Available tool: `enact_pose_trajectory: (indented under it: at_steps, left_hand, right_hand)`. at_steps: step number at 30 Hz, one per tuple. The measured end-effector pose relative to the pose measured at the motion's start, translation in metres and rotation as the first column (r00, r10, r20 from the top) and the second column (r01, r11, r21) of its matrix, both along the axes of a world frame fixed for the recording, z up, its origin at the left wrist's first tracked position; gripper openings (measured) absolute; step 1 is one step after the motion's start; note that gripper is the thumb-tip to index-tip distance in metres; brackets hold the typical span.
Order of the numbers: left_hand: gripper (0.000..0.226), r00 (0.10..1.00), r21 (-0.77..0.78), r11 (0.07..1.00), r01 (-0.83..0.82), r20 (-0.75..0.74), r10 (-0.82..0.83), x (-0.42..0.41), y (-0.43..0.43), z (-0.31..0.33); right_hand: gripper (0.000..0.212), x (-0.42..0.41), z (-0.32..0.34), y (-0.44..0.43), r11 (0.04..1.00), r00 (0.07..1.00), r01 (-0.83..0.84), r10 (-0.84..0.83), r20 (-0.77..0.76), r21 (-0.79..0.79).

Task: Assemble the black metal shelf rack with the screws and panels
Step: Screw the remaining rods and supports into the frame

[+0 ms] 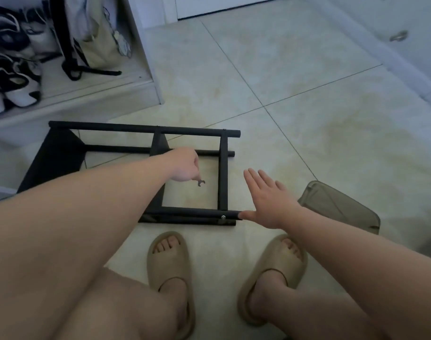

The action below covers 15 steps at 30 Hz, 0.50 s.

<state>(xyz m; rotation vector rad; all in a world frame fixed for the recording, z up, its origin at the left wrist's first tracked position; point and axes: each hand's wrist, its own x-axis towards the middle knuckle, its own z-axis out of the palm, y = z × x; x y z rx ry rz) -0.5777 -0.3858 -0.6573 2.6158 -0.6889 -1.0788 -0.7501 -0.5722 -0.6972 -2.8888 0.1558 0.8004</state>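
Bare floor (307, 114) lies open right of the rack (145, 130), whose bars fence the near bay, while a shoe shelf (99, 94) crowds its far-left corner.

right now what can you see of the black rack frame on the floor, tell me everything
The black rack frame lies flat on the pale tiled floor, partly assembled. It looks like painted metal: round tubes joined by flat crossbars, with a dark panel at its left end. A silver screw sits in the near tube. The right hand touches that tube's end; the left hand, holding a small wrench, hovers over it.
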Motion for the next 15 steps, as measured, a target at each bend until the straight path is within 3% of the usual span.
enact_pose_trajectory:
  at_steps: [6,15]
  left_hand:
    - [0.013,0.953,-0.107,0.972,-0.209,-0.245,0.178,0.032,-0.014,-0.076]
    - [0.005,0.793,-0.195,0.821,-0.537,-0.448,0.413,0.022,-0.015,-0.18]
  right_hand:
    - [0.123,0.012,-0.058,-0.005,0.993,0.992,-0.12,0.121,-0.045,0.018]
    - [0.14,0.042,-0.094,0.0,0.967,0.965,-0.249,0.242,0.102,0.061]
